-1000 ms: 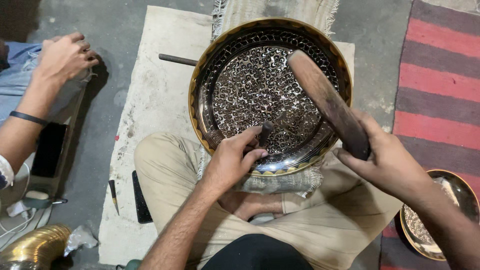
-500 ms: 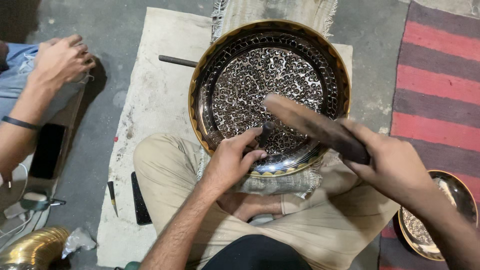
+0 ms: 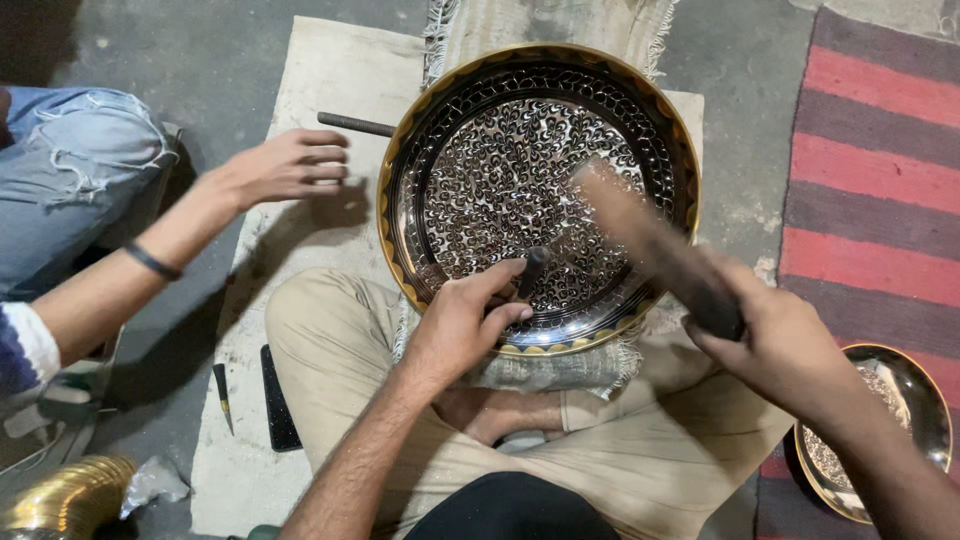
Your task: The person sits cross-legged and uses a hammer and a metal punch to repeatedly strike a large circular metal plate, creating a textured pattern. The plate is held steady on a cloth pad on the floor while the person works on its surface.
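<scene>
- While the person sits cross-legged on the floor, the head view looks straight down on a large round engraved metal tray point(image 3: 470, 130) with a gold rim, propped against the person's legs and a folded fringed cloth point(image 3: 555, 368).
- Left hand point(image 3: 462, 322): its fingers are closed around a short dark punch point(image 3: 532, 271), whose tip stands on the patterned face of the tray near its lower edge.
- Right hand point(image 3: 775, 345): its fingers are wrapped tight around the handle end of a wooden mallet point(image 3: 650, 245), which slants up and left over the tray's right half; the mallet's head is blurred and sits above and to the right of the punch, apart from it.
- A pale mat point(image 3: 310, 110) lies under the tray, and a thin dark rod point(image 3: 355, 123) rests on it just left of the rim.
- Another person's hand point(image 3: 285, 165), fingers spread, hovers over the mat beside the rod; a dark band circles that wrist.
- A smaller metal bowl point(image 3: 900, 400) sits at lower right on a red and grey striped rug point(image 3: 875, 150).
- A small dark chisel point(image 3: 222, 392) and a flat black bar point(image 3: 278, 400) lie on the mat's lower left; a brass vessel point(image 3: 65, 497) shows in the corner.
</scene>
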Motion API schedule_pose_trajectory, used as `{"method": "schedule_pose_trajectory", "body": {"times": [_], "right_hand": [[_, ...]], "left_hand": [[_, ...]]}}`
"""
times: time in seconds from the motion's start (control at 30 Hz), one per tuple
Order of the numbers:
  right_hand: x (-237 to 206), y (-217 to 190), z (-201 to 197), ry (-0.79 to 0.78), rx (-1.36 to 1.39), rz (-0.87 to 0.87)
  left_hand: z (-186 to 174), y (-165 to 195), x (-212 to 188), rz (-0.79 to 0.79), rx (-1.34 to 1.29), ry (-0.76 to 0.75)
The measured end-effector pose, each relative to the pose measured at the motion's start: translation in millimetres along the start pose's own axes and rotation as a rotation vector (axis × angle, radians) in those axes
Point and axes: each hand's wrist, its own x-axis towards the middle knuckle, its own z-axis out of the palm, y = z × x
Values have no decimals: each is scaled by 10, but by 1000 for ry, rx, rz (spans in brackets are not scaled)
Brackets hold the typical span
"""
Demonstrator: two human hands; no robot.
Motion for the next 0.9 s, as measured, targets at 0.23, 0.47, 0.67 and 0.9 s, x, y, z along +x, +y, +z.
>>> {"method": "schedule_pose_trajectory", "body": {"times": [0.23, 0.47, 0.67, 0.9], "right_hand": [[-21, 8, 23, 47, -42, -4], [-45, 2, 5, 32, -78, 36], [-95, -58, -17, 91, -75, -53], [-214, -90, -149, 192, -257, -176]], "left_hand": [[6, -15, 1, 31, 10, 7], [18, -6, 4, 35, 7, 12], [7, -7, -3, 11, 11, 0], [23, -22, -8, 56, 12, 24]]}}
